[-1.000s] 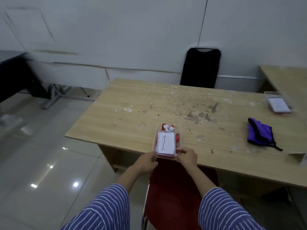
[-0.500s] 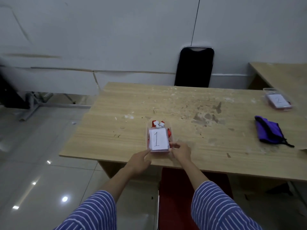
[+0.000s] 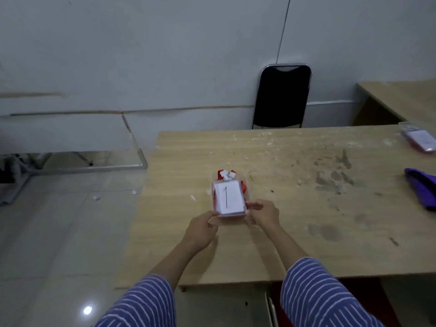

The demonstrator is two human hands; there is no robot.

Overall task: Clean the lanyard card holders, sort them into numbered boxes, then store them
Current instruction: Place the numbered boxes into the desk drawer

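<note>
A small clear plastic box (image 3: 228, 197) with a white label marked "1" is over the left part of the wooden table (image 3: 295, 227). Red lanyards with white clips (image 3: 227, 174) show at its far end. My left hand (image 3: 202, 228) grips the box's near left corner. My right hand (image 3: 263, 212) grips its near right edge, thumb on top. A second clear box (image 3: 418, 139) with a white label lies at the table's far right edge.
A purple cloth (image 3: 422, 191) lies on the table at the right. A black chair (image 3: 282, 96) stands behind the table against the wall. Another wooden table (image 3: 405, 97) is at the far right. Shiny tiled floor lies to the left, and a red chair seat shows below the table edge.
Both hands have carried the box marked "1" forward from the table's near edge to further in over the tabletop. The view has shifted closer and to the right.
</note>
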